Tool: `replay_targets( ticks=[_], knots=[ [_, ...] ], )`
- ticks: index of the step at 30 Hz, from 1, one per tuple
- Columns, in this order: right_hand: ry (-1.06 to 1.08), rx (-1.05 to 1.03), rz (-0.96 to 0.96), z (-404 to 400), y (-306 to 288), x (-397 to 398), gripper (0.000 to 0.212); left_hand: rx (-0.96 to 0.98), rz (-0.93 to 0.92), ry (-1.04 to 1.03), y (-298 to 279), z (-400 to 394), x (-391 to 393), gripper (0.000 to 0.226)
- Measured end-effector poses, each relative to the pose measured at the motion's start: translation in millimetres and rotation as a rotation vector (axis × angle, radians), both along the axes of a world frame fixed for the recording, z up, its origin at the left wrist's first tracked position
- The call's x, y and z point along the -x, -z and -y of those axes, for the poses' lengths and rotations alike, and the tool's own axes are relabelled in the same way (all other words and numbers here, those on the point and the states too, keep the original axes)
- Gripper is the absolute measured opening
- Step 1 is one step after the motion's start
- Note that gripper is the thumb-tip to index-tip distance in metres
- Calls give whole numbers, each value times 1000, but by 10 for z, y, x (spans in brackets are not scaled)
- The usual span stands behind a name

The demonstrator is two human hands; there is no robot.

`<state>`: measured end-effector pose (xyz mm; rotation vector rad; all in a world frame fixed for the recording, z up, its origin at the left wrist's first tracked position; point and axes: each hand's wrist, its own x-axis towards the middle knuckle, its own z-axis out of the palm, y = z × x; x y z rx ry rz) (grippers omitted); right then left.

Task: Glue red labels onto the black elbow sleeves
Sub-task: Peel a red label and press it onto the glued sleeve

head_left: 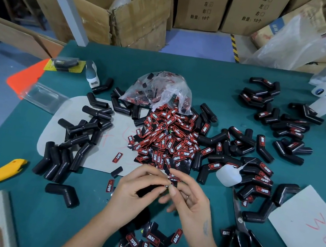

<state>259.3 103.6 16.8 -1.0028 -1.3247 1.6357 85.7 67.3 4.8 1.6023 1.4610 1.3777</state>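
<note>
The fingers (167, 183) of both hands meet over the near middle of the desk (82, 222), pinched narrow on one red label (173, 180); the right hand (189, 197) presses it from the right, while the left hand (139, 184) is closed round a black elbow sleeve (147, 191), mostly hidden in the palm; its long axis seems to run left to right, the label at its right end; just beyond lies the heap of labels (165, 142), the glue bottle (227, 176) nearer the right hand, bare sleeves (77, 139) left, labelled sleeves (262, 178) right.
</note>
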Motion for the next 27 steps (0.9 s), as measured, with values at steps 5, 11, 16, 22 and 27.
replay_targets(
  ticks=[5, 11, 16, 22, 27],
  knots=[
    [18, 5, -57, 0, -8, 9, 38, -125, -81, -33, 27, 7, -15, 16],
    [22, -8, -68, 2, 21, -13, 43, -170, -105, -17, 52, 10, -9, 16],
    [30, -12, -74, 7, 27, -14, 44, -199, -128, 0, 50, 6, -17, 15],
    [34, -7, -80, 12, 47, -19, 46, -255, -182, 26, 106, 7, -6, 16],
    [16, -33, -72, 14, 32, -40, 48, -300, -205, 38, 124, 10, 18, 17]
  ],
)
